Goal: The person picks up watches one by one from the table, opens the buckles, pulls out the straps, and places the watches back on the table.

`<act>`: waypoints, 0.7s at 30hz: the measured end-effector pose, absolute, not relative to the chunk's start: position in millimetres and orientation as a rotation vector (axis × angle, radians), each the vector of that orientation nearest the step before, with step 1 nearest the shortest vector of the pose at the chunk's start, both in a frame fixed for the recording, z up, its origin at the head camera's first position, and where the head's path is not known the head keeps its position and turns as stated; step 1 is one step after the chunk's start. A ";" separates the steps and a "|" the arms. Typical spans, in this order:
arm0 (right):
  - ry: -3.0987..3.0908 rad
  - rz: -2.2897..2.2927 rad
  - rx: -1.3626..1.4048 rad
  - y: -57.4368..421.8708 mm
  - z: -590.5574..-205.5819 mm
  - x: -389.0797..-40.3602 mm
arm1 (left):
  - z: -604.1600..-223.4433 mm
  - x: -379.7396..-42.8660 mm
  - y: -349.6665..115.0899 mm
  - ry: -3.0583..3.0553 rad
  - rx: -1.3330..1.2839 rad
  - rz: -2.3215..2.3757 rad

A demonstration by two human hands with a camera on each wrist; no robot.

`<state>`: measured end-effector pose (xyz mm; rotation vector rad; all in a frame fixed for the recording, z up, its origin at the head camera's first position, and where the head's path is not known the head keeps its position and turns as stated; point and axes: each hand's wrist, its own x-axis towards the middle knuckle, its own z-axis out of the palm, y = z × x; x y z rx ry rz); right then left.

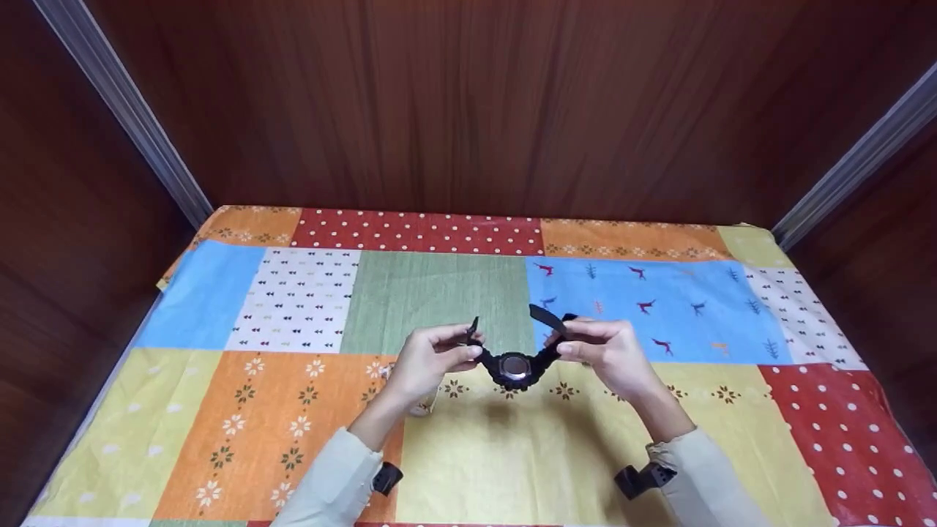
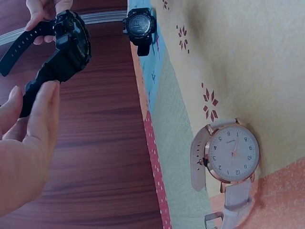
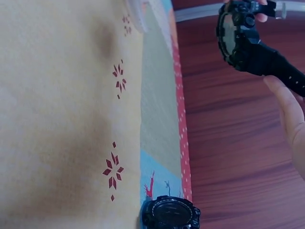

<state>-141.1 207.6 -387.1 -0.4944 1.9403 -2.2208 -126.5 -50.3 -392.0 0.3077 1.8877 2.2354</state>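
A black wristwatch (image 1: 514, 368) with a round dial hangs above the table, its strap unfastened and the two ends raised. My left hand (image 1: 432, 362) pinches the left half of the strap between thumb and fingers. On the other side, my right hand (image 1: 607, 350) grips the right half, whose tip sticks up past the fingers. A watch with a white dial, rose-gold case and pale strap (image 2: 233, 153) lies on the cloth near my left hand. Another black watch (image 2: 139, 26) rests on the cloth; in the head view the right hand mostly hides it.
A patchwork-patterned cloth (image 1: 468, 454) covers the table. Dark wood panels (image 1: 468, 110) rise behind the table and at both sides, with metal strips (image 1: 132, 110) at the corners. Each wrist carries a black camera (image 1: 386, 479) over a light sleeve.
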 end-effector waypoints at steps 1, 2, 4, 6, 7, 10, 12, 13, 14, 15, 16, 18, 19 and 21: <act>1.926 -2.222 -0.489 207.1 -387.2 -141.6 | -392.4 -126.8 -50.5 1.894 0.309 2.237; 1.922 -2.217 -0.482 206.5 -387.2 -142.0 | -392.7 -127.2 -50.7 1.901 0.307 2.236; 1.908 -2.216 -0.461 205.0 -387.2 -142.9 | -393.2 -128.3 -51.1 1.897 0.296 2.243; 1.897 -2.214 -0.435 203.1 -387.2 -144.1 | -393.5 -129.8 -51.8 1.888 0.285 2.247; 1.896 -2.214 -0.422 202.1 -387.5 -144.7 | -393.8 -130.8 -52.0 1.886 0.278 2.247; 1.912 -2.199 -0.382 198.2 -388.6 -147.6 | -395.1 -134.6 -53.3 1.887 0.243 2.243; 1.933 -2.173 -0.357 195.1 -390.2 -150.6 | -397.5 -137.9 -53.9 1.893 0.208 2.238; 1.950 -2.153 -0.347 193.6 -391.4 -152.3 | -398.9 -139.6 -54.0 1.902 0.185 2.230; 1.958 -2.135 -0.333 192.2 -392.7 -154.2 | -400.4 -141.4 -54.0 1.909 0.161 2.221; 1.963 -2.119 -0.315 190.7 -394.3 -156.2 | -402.3 -143.1 -54.0 1.917 0.141 2.211; 1.967 -2.103 -0.291 189.3 -396.1 -158.2 | -404.3 -144.7 -53.8 1.931 0.122 2.195; 1.976 -2.068 -0.229 186.2 -400.2 -162.4 | -408.3 -147.8 -53.6 1.961 0.084 2.159; 1.984 -2.048 -0.197 184.5 -402.6 -164.6 | -410.3 -149.3 -53.6 1.982 0.067 2.135; 1.996 -2.012 -0.143 180.8 -407.6 -168.8 | -414.9 -152.0 -54.0 2.026 0.050 2.089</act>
